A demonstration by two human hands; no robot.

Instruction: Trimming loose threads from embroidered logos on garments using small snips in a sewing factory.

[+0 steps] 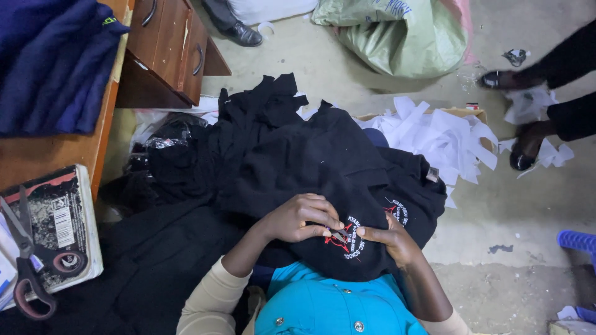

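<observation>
A black garment [310, 161] lies over my lap, on top of a heap of more black cloth. It carries a round embroidered badge [360, 239] in red and white. My left hand [301, 217] pinches a small metal tool [339, 236] right at the badge; what kind of tool it is I cannot make out. My right hand [392, 241] grips the cloth beside the badge and holds it taut. The fingertips of both hands nearly meet over the stitching.
A wooden desk [56, 152] at the left holds folded navy cloth [53, 62], a worn book [62, 229] and scissors [25, 267]. On the floor are a green sack [403, 37], white paper scraps [441, 136] and another person's black shoes [521, 155]. A blue plastic item [577, 241] sits at the right.
</observation>
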